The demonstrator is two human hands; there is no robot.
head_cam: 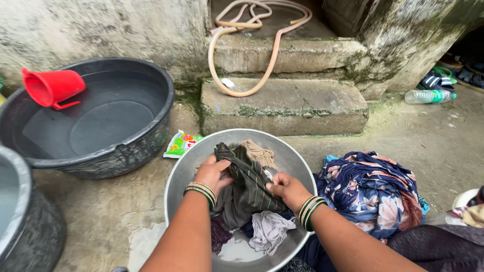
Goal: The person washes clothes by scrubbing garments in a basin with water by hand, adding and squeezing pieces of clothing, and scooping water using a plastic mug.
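Both hands, left (213,173) and right (286,189), closed on limp, wet-heavy dark striped garment (247,189) over steel basin (177,174); best gripped by bunched folds.

Both hands (214,173) (286,187) on striped garment (247,189)

dark striped garment (247,186), wet, bunched, over metal basin (297,161)

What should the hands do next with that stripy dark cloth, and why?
Probably rub the two gripped parts together. The left hand and right hand both pinch the dark striped cloth bunched above the round metal basin, with other wet clothes lying beneath it.
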